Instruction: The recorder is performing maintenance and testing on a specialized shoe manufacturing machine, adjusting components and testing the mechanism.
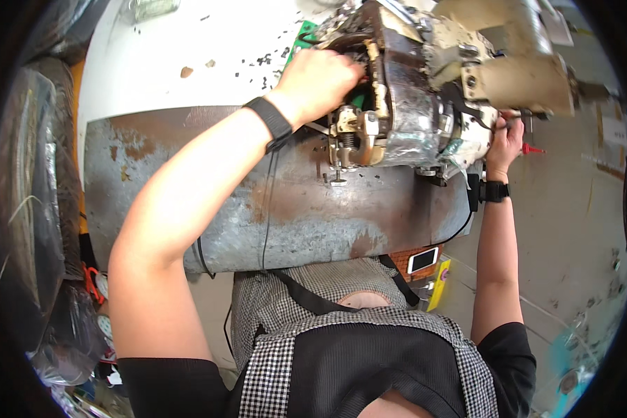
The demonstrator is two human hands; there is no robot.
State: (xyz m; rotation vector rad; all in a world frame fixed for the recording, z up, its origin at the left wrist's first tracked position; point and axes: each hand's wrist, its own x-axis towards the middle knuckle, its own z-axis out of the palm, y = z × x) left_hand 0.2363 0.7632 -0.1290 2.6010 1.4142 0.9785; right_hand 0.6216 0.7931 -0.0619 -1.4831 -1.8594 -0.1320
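A worn metal machine, which looks like an industrial sewing machine (407, 104), stands at the far right of the worktable. My left hand (320, 80) reaches into its open left side, beside a spring-loaded metal part (348, 136). The fingertips are hidden there, so what they touch does not show. My right hand (505, 146) is at the machine's right end, its fingers curled closed around a small part that I cannot make out. A thin red-tipped piece (533, 149) sticks out just right of that hand. Both wrists carry black bands.
Small black bits (258, 61) and two brownish chips lie on the white tabletop (153, 83). A stained metal sheet (188, 230) covers the near edge. A phone (423, 260) rests below the table. Plastic-wrapped bundles (35, 188) crowd the left side.
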